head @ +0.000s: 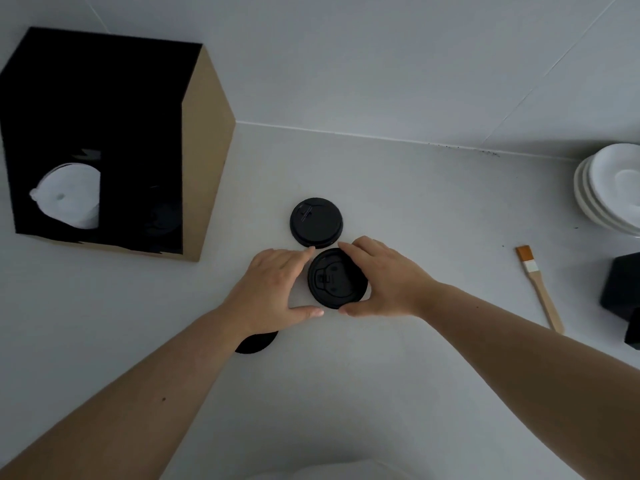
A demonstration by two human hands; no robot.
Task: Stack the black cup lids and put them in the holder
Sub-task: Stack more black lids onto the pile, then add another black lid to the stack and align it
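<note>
A black cup lid point(336, 278) lies top side up on the white counter, between my two hands. My right hand point(384, 275) spans it from the right, index finger at its far edge and thumb at its near edge. My left hand point(273, 285) is cupped just left of it with fingers apart, and a thin strip of counter shows between palm and lid. A second black lid point(316, 221) lies flat just beyond, touching or nearly touching the first. A third black lid point(258, 342) is mostly hidden under my left wrist. The black holder box point(93, 109) stands at the far left.
The holder's left slot holds white lids point(69, 199); dark lids show faintly in its right slot point(161, 216). A wooden-handled brush point(540, 292) lies at the right, with stacked white saucers point(609, 188) and a black object point(623, 289) beyond. A tiled wall runs behind.
</note>
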